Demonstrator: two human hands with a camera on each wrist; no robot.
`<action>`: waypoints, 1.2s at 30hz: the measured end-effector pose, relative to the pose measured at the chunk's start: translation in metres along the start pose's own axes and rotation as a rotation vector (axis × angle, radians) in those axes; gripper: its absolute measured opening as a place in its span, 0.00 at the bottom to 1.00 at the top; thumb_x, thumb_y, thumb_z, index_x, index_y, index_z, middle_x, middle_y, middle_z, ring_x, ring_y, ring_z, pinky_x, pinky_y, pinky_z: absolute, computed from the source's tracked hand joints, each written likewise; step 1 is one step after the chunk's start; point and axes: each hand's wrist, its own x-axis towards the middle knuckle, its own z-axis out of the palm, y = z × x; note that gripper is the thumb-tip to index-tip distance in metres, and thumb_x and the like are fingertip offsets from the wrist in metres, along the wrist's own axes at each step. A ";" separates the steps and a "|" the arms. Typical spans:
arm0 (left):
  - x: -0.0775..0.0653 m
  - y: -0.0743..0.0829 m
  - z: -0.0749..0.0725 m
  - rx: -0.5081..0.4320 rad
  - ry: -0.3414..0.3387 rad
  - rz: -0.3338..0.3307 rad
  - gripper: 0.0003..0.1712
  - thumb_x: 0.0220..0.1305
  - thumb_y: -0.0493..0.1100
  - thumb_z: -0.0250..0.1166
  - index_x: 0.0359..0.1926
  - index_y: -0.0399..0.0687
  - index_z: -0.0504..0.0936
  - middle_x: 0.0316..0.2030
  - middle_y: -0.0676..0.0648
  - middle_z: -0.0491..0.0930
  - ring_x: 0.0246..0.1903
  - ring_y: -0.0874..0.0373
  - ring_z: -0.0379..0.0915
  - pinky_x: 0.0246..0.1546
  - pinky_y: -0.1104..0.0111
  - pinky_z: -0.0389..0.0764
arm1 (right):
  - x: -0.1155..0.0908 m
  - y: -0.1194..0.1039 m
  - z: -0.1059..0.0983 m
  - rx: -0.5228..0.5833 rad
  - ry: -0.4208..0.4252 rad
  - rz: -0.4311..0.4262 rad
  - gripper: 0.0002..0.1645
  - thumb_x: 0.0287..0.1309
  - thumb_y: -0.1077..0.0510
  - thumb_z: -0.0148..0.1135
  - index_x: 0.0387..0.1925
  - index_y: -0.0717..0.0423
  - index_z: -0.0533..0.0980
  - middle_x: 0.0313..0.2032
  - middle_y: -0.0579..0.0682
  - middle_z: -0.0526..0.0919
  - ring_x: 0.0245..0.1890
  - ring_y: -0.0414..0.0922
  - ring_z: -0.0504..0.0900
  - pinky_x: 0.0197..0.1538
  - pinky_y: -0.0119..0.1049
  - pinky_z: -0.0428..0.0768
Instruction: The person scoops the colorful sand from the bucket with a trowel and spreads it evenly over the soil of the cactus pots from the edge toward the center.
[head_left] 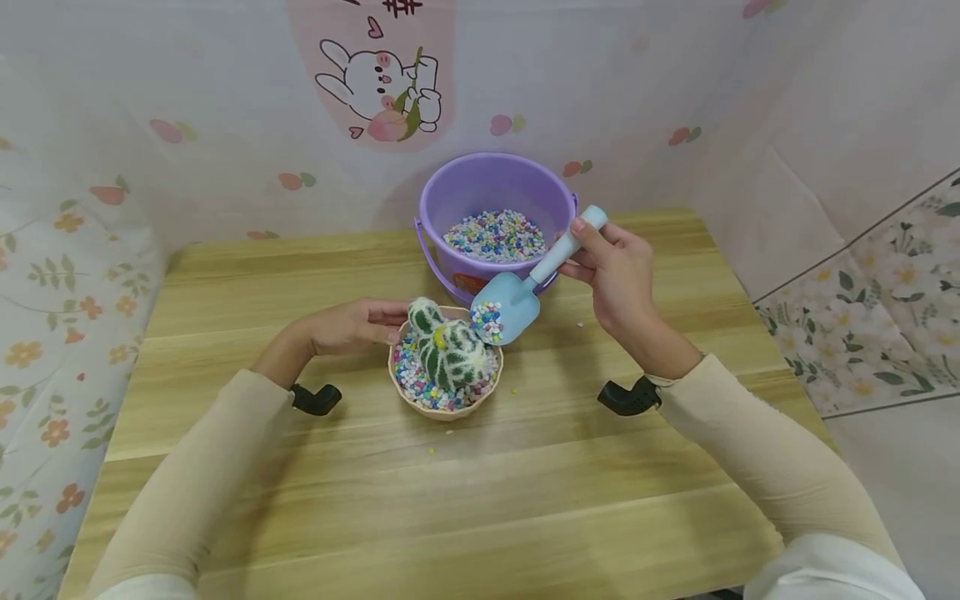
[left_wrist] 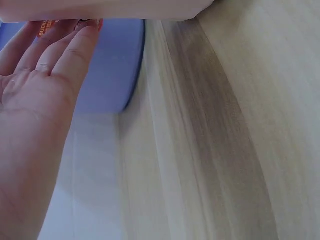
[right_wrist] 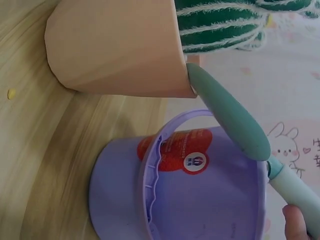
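A light-blue toy shovel [head_left: 506, 304] carries small coloured pebbles in its blade and tilts over the right rim of a peach-coloured flowerpot [head_left: 446, 413]. My right hand [head_left: 621, 271] grips its pale handle, thumb near the top end. In the right wrist view the blade's tip overlaps the pot's rim. A fuzzy green-and-white cactus [head_left: 450, 354] with a yellow spot stands in the pot, with multicoloured pebbles around its base. My left hand [head_left: 348, 327] touches the pot's left rim; its fingers [left_wrist: 75, 57] look straight in the left wrist view, their tips partly hidden by the pot.
Behind the pot stands a purple bucket [head_left: 450, 192], partly filled with coloured pebbles [head_left: 498, 235], its handle hanging at the front. A few stray pebbles lie on the wooden table [head_left: 525, 492]. A printed curtain [head_left: 247, 108] rises behind the table.
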 end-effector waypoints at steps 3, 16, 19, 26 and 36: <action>0.000 -0.001 -0.001 -0.013 0.008 0.019 0.37 0.70 0.35 0.57 0.72 0.26 0.50 0.67 0.38 0.67 0.62 0.57 0.69 0.63 0.63 0.71 | 0.000 0.000 0.001 -0.007 0.000 -0.012 0.14 0.57 0.59 0.69 0.39 0.67 0.80 0.31 0.59 0.85 0.30 0.49 0.88 0.33 0.39 0.86; -0.002 -0.004 0.001 0.016 0.010 0.041 0.33 0.71 0.33 0.52 0.73 0.30 0.53 0.67 0.41 0.68 0.63 0.57 0.68 0.64 0.65 0.70 | -0.002 -0.003 0.007 -0.061 0.014 -0.087 0.13 0.55 0.60 0.71 0.37 0.67 0.81 0.30 0.56 0.86 0.29 0.46 0.88 0.31 0.36 0.86; -0.001 -0.002 0.002 0.030 -0.003 0.046 0.32 0.73 0.34 0.50 0.73 0.32 0.52 0.68 0.41 0.66 0.65 0.57 0.64 0.66 0.67 0.67 | -0.002 -0.004 0.010 -0.063 0.008 -0.108 0.12 0.56 0.61 0.70 0.37 0.68 0.81 0.29 0.56 0.86 0.28 0.46 0.88 0.30 0.35 0.86; 0.004 0.008 0.007 -0.002 0.017 -0.017 0.31 0.73 0.35 0.48 0.73 0.30 0.53 0.67 0.44 0.67 0.64 0.60 0.65 0.66 0.69 0.65 | -0.007 -0.005 0.017 -0.091 -0.042 -0.165 0.13 0.57 0.62 0.69 0.38 0.70 0.80 0.31 0.57 0.86 0.29 0.46 0.87 0.33 0.37 0.86; 0.010 0.010 0.007 -0.013 0.016 0.006 0.31 0.73 0.34 0.47 0.72 0.27 0.50 0.64 0.47 0.70 0.62 0.62 0.67 0.64 0.69 0.68 | -0.008 -0.006 0.018 -0.111 -0.078 -0.208 0.11 0.59 0.61 0.67 0.37 0.68 0.81 0.32 0.57 0.87 0.31 0.47 0.88 0.34 0.38 0.86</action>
